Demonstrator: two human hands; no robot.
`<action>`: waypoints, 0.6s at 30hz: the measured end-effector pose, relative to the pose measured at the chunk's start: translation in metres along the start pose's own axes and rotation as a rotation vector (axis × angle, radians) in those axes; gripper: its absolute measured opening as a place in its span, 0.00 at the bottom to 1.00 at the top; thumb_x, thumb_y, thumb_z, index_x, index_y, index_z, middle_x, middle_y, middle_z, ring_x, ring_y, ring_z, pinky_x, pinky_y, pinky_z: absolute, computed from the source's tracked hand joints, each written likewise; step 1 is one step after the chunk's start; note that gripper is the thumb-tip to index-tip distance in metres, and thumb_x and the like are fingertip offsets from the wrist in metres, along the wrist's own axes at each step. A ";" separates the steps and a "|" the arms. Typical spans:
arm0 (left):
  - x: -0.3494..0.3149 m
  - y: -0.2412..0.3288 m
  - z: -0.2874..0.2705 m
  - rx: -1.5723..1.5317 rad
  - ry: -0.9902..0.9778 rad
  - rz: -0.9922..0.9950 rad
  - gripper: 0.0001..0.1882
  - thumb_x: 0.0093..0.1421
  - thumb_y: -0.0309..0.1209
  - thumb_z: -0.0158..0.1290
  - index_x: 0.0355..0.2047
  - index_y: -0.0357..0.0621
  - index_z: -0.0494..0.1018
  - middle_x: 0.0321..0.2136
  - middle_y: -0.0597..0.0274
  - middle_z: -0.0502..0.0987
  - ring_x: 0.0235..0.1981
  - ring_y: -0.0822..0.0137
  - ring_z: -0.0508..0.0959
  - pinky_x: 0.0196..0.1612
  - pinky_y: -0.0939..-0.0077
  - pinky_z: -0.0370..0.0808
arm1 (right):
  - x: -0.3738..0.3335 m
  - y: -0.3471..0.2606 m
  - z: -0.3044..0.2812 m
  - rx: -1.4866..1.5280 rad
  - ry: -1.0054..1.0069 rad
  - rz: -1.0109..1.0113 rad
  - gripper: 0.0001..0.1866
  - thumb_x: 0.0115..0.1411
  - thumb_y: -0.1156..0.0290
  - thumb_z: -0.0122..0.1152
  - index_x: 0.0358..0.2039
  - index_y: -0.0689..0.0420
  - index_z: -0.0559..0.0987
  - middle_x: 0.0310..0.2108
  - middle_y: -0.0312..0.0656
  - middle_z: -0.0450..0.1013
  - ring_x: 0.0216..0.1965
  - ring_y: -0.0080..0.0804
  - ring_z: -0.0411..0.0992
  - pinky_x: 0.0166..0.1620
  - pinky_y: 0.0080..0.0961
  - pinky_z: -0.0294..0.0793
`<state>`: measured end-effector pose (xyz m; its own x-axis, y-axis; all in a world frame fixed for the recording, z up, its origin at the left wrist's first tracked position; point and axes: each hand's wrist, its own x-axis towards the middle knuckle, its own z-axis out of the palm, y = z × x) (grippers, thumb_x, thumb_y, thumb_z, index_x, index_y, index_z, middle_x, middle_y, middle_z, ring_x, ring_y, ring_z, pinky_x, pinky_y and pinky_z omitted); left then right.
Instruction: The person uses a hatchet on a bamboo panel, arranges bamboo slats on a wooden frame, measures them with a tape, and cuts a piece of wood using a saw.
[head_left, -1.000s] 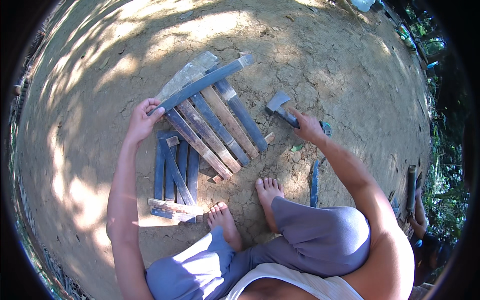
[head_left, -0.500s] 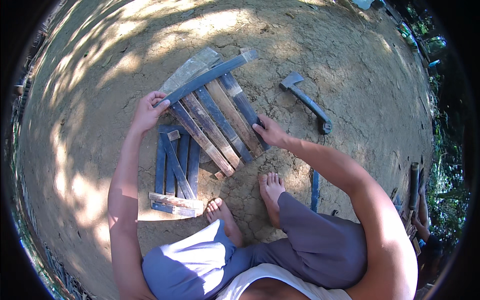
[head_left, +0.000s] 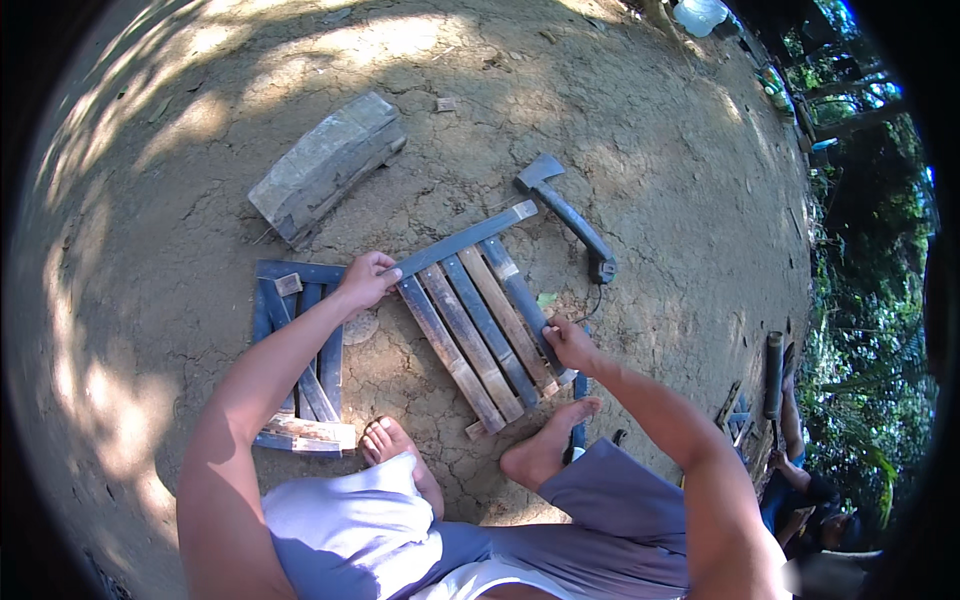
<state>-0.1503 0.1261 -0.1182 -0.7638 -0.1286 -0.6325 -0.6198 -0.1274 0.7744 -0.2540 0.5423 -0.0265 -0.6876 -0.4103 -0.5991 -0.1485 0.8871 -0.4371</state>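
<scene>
Between my feet and the wood block I hold a slatted wooden panel (head_left: 484,336), its several weathered slats fixed to a dark crossbar at the far end. My left hand (head_left: 370,280) grips the left end of that crossbar, fingers closed round it. On the panel's right edge, near its lower end, my right hand (head_left: 570,347) pinches the outer slat. A second, smaller slatted panel (head_left: 332,365) lies on the ground to the left, partly behind my left forearm, with loose strips across it. Whether the held panel touches the ground, I cannot tell.
A thick wood block (head_left: 325,165) rests on the cracked soil beyond the panels. To the right lies a hatchet (head_left: 575,215), its handle pointing toward me. A blue strip (head_left: 579,425) shows beside my right foot. Another person (head_left: 795,490) is at the far right, near a dark tube (head_left: 773,375).
Both hands have brought the slatted panel lower and nearer to my feet, so the wood block beyond it is uncovered. My right foot has turned sideways. The view has shifted too.
</scene>
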 end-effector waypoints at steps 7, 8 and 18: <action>-0.018 0.000 0.029 0.474 0.063 0.235 0.15 0.63 0.35 0.64 0.45 0.40 0.77 0.37 0.55 0.83 0.40 0.64 0.82 0.44 0.68 0.77 | -0.051 -0.001 0.012 -0.488 -0.238 0.022 0.15 0.68 0.59 0.57 0.44 0.58 0.79 0.33 0.57 0.81 0.38 0.60 0.80 0.41 0.54 0.78; -0.024 0.013 0.028 0.507 0.046 0.209 0.16 0.62 0.35 0.65 0.46 0.41 0.78 0.37 0.54 0.83 0.41 0.61 0.83 0.45 0.65 0.77 | -0.046 -0.011 0.006 -0.462 -0.188 -0.014 0.15 0.67 0.59 0.58 0.45 0.57 0.79 0.33 0.57 0.81 0.37 0.60 0.80 0.41 0.54 0.79; -0.045 0.021 -0.002 0.812 0.021 0.578 0.26 0.53 0.36 0.70 0.51 0.40 0.80 0.37 0.49 0.81 0.41 0.45 0.81 0.47 0.58 0.76 | 0.092 -0.078 -0.042 -0.577 0.399 -0.597 0.31 0.57 0.69 0.70 0.62 0.48 0.75 0.61 0.42 0.71 0.61 0.42 0.69 0.61 0.45 0.67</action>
<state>-0.1281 0.1270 -0.0738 -0.9886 0.0232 -0.1484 -0.0948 0.6703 0.7360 -0.3358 0.4443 -0.0188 -0.5606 -0.8259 -0.0592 -0.8157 0.5631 -0.1325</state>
